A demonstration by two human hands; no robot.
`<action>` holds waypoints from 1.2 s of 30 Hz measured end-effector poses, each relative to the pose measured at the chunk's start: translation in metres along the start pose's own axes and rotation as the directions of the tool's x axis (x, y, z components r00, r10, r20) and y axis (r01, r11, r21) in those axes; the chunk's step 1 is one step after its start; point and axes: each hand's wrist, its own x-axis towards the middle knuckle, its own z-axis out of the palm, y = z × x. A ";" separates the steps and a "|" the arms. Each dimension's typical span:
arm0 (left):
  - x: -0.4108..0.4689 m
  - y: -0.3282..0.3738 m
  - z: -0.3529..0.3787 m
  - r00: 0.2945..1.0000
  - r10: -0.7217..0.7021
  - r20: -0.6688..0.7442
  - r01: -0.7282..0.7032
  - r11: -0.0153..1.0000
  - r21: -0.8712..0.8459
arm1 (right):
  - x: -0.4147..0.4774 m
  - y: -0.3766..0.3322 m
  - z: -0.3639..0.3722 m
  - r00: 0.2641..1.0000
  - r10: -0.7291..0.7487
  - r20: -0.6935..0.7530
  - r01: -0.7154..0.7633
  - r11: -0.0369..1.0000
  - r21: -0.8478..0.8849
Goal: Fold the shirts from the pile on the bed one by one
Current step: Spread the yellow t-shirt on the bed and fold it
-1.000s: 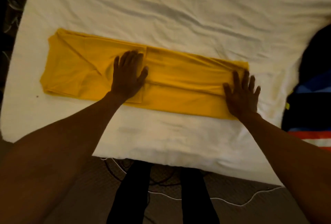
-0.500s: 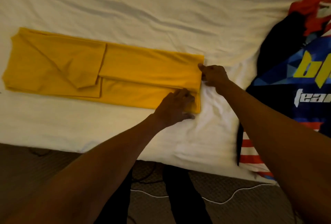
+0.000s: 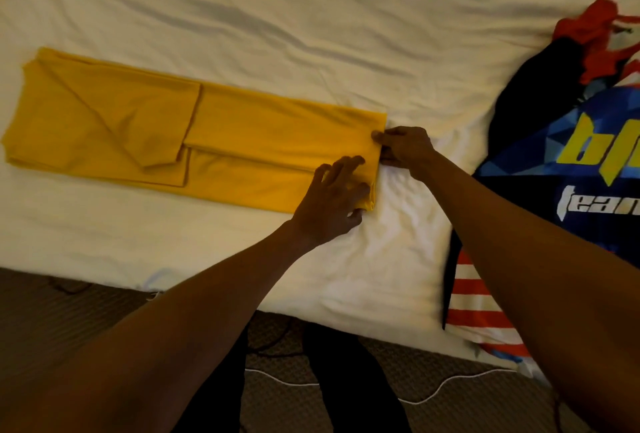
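**Two hands gripping the right end of a folded yellow shirt on a bed**

A yellow shirt (image 3: 242, 141) is lying flat on a bed (image 3: 311, 27) covered with a wrinkled white sheet. The shirt is folded into a long narrow band running left to right, with a sleeve lying folded over its left part.

Both bare arms are reaching in from the bottom of the view. The left hand (image 3: 329, 204) is working at the shirt's near right corner. Its fingers are arching over the cloth and its thumb is sitting at the edge, so its grip is closing on that corner. The right hand (image 3: 405, 150) is pinching the far right corner, with its grip clamping the cloth between thumb and fingertips.

Well apart to the right, a pile of shirts is lying at the side of the bed. A blue jersey (image 3: 554, 162) with yellow and white lettering is sitting on top. A red garment (image 3: 602, 37) is lying behind it, and a red-and-white striped piece (image 3: 478, 301) is hanging over the near edge of the mattress.

Below the bed, the person's dark-clothed legs (image 3: 353, 380) are standing on a brown floor, and a thin white cable (image 3: 433, 394) is trailing across it.
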 end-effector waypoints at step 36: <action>-0.134 -0.229 -0.232 0.572 -0.687 0.447 -0.114 -0.607 -0.786 | -0.073 -0.217 0.359 0.961 -0.212 0.179 0.155 0.945 0.288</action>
